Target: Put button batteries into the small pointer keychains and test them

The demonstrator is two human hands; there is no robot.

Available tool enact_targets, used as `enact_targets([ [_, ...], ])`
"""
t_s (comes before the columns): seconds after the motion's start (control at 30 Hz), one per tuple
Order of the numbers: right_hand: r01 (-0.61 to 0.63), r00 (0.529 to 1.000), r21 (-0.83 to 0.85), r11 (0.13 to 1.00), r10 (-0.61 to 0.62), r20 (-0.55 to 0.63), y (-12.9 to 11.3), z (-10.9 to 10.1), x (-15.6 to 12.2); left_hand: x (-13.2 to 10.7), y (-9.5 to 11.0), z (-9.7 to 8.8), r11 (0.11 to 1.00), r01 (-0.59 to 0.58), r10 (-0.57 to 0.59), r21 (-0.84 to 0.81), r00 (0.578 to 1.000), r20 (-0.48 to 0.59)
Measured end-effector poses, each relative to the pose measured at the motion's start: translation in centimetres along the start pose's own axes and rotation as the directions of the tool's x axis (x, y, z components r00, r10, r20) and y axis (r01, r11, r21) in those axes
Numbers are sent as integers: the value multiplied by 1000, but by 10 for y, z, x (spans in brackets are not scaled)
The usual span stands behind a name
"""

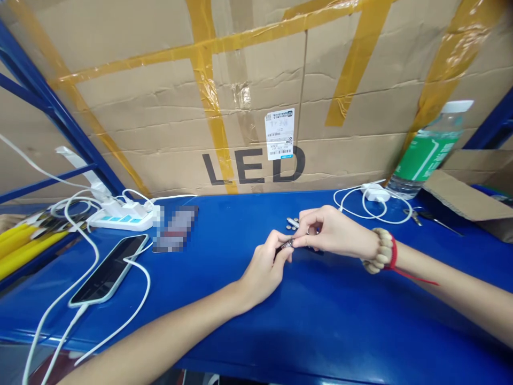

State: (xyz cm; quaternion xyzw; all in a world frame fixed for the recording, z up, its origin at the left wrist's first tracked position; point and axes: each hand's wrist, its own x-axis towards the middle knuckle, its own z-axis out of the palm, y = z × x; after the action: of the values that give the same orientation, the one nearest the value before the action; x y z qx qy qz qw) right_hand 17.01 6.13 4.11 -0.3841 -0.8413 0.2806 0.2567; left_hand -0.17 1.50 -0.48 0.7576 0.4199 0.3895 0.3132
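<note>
My left hand and my right hand meet over the middle of the blue table. Both pinch one small dark and silvery metal part between their fingertips. Just behind the fingers, a few small silvery button-like pieces lie on the table. My right wrist wears a pale bead bracelet and a red string.
A phone on a white charging cable lies at the left, with a white power strip behind it. A large "LED" cardboard box walls off the back. At the right stand a green-labelled bottle, a white charger and a small cardboard box.
</note>
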Motion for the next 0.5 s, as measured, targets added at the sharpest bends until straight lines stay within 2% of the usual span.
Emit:
enact_targets([
  [0.1, -43, 999, 52, 998, 42, 4, 0, 4, 0, -1, -3, 1, 1000, 14, -14, -7, 1000, -18],
  [0.27, -198, 969, 227, 953, 156, 193, 6, 6, 0, -2, -6, 3, 1000, -11, 11, 5, 999, -31],
  [0.4, -314, 933, 308, 898, 231, 275, 10, 9, 1, -1, -5, 1, 1000, -21, 21, 8, 998, -54],
  [0.5, -354, 915, 350, 867, 242, 324, 10, 11, 1, 1, -4, 0, 998, -20, 26, 63, 996, -90],
])
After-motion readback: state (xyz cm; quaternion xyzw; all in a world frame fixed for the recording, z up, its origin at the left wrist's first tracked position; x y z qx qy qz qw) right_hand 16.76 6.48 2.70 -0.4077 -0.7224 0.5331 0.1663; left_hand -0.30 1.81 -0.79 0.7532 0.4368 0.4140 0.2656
